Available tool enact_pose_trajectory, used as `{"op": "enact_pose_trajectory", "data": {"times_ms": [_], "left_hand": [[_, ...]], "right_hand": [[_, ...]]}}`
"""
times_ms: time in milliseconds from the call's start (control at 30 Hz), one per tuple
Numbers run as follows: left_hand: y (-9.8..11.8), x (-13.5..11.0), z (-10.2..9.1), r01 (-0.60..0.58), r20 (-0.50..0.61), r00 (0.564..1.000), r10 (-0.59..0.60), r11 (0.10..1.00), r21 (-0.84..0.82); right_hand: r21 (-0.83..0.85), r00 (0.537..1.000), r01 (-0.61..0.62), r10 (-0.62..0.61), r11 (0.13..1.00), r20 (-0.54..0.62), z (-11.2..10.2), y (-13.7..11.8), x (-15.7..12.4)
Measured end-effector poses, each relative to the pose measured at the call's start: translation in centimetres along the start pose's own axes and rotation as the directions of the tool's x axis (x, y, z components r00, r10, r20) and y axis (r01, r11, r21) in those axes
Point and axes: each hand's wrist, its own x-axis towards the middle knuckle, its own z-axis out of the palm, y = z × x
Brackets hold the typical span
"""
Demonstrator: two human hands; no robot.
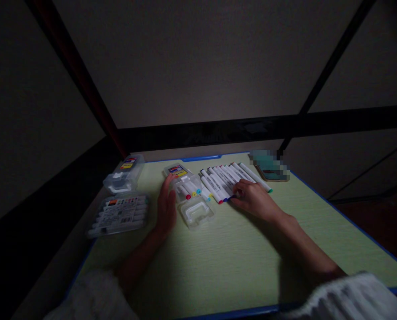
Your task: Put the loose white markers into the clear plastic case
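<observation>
My left hand is upright at the left side of a clear plastic marker case, its fingers stretched out and seemingly touching the case's edge. Inside that case lie a few white markers with red, yellow and light blue ends. The case's clear flap with a handle lies toward me. A row of white markers with coloured ends rests on the table to its right. My right hand is over the near ends of this row, thumb and fingers closed on a dark-ended marker, partly hidden by the fingers.
On the left of the pale green table are an empty-looking clear case and a closed case full of markers. A phone, partly pixelated, lies at the back right. A wall stands behind the table's blue edge.
</observation>
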Motion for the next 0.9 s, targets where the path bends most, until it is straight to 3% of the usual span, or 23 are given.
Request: {"op": "enact_pose_trajectory", "data": {"times_ms": [133, 600, 733, 900], "left_hand": [[-0.3, 0.2, -0.2, -0.013, -0.001, 1.0, 0.013, 1.0, 0.019], [-0.8, 0.1, -0.4, 0.03, 0.02, 0.999, -0.03, 1.0, 0.007], [-0.6, 0.1, -0.5, -0.097, 0.013, 0.995, 0.096, 0.983, 0.156], [0.0, 0.3, -0.9, -0.307, -0.013, 0.937, 0.349, 0.842, 0.442]], "right_hand": [[-0.062, 0.999, 0.026, -0.024, 0.998, 0.022, 0.6, -0.7, 0.2], [-0.175, 0.993, -0.111, 0.114, 0.978, 0.006, 2.2, -1.8, 0.4], [-0.201, 0.993, -0.112, 0.119, 0.973, 0.022, 2.2, -1.9, 0.4], [-0.212, 0.992, -0.109, 0.119, 0.971, 0.036, 2.0, -2.0, 0.5]]}}
